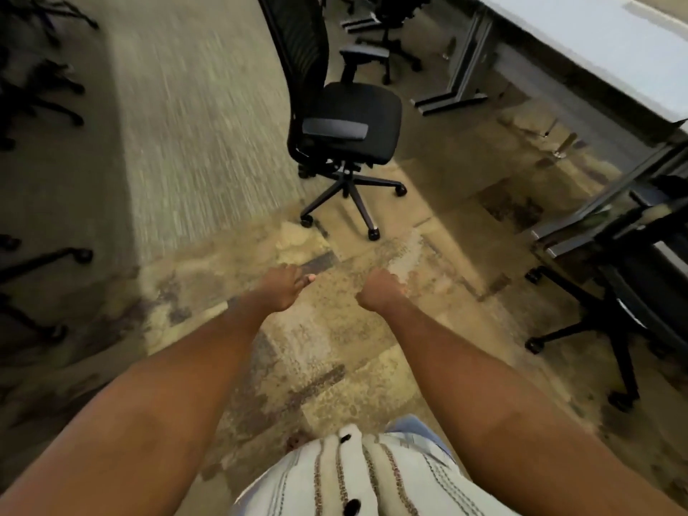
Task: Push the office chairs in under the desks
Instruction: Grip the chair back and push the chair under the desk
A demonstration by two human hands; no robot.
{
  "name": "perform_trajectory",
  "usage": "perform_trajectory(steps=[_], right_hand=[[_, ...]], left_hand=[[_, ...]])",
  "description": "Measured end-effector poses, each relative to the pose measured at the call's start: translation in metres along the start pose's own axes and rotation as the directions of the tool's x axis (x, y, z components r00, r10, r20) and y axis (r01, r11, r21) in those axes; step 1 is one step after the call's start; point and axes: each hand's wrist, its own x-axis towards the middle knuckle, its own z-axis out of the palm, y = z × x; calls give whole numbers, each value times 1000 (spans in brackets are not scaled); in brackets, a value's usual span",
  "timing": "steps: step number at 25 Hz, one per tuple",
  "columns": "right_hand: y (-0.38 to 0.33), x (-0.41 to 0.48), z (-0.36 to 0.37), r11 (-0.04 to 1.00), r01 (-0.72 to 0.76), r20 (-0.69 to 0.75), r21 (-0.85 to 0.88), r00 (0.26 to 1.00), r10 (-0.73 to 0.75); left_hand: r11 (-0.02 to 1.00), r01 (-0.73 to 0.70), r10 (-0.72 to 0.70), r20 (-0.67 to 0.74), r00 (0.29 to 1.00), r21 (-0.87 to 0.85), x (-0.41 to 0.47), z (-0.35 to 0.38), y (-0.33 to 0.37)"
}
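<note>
A black office chair (353, 117) with a mesh back stands out on the carpet, turned sideways, well left of the white desk (595, 42) along the upper right. My left hand (281, 288) and my right hand (379, 290) reach forward over the floor, short of the chair's wheeled base and touching nothing. Both are loosely curled and empty. A second black chair (629, 292) sits at the right edge, partly under the desk's near end.
Another chair (387, 27) stands farther back beside the desk leg (465, 68). Several chair bases (41, 106) line the left edge in shadow. A band of pale carpet (193, 124) runs between the two rows. The view is blurred by motion.
</note>
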Motion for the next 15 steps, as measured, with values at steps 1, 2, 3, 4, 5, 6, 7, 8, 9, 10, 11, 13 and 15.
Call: perform_trajectory(steps=[1, 2, 3, 4, 5, 6, 7, 8, 9, 10, 11, 13, 15], right_hand=[[-24, 4, 0, 1000, 17, -12, -1, 1000, -17], [-46, 9, -2, 999, 39, -32, -10, 999, -39], [-67, 15, -6, 998, 64, -57, -29, 996, -66], [-87, 23, -9, 995, 90, -81, -52, 992, -94], [-105, 31, -12, 991, 115, -104, -76, 987, -122], [-122, 40, -15, 987, 135, -121, -89, 982, -145], [-144, 52, -18, 984, 152, -130, -92, 978, -163], [-166, 66, -20, 982, 166, -133, -89, 975, -177], [-188, 80, -22, 980, 183, -133, -84, 972, -193], [-208, 93, -25, 976, 201, -138, -81, 968, -211], [-231, 110, -29, 972, 219, -142, -83, 963, -229], [-273, 138, -38, 967, 237, -135, -94, 959, -248], [-319, 165, -52, 964, 239, -118, -117, 960, -253]], left_hand=[[1000, 26, -26, -19, 999, 7, 3, -11, -20], [999, 49, -49, -37, 998, 6, 8, -22, -38], [998, 62, -62, -61, 996, 2, 14, -32, -52], [998, 64, -64, -86, 994, 0, 19, -42, -65], [998, 63, -62, -109, 992, 2, 25, -51, -75], [998, 64, -63, -129, 990, 7, 32, -60, -83], [997, 75, -73, -142, 987, 10, 41, -71, -96], [996, 93, -90, -148, 985, 13, 51, -83, -109], [994, 109, -107, -145, 984, 8, 62, -95, -122], [992, 125, -124, -139, 982, -5, 72, -106, -135], [990, 139, -141, -133, 981, -21, 84, -118, -150], [987, 157, -161, -114, 980, -44, 105, -140, -178], [977, 200, -205, -81, 975, -68, 125, -167, -209]])
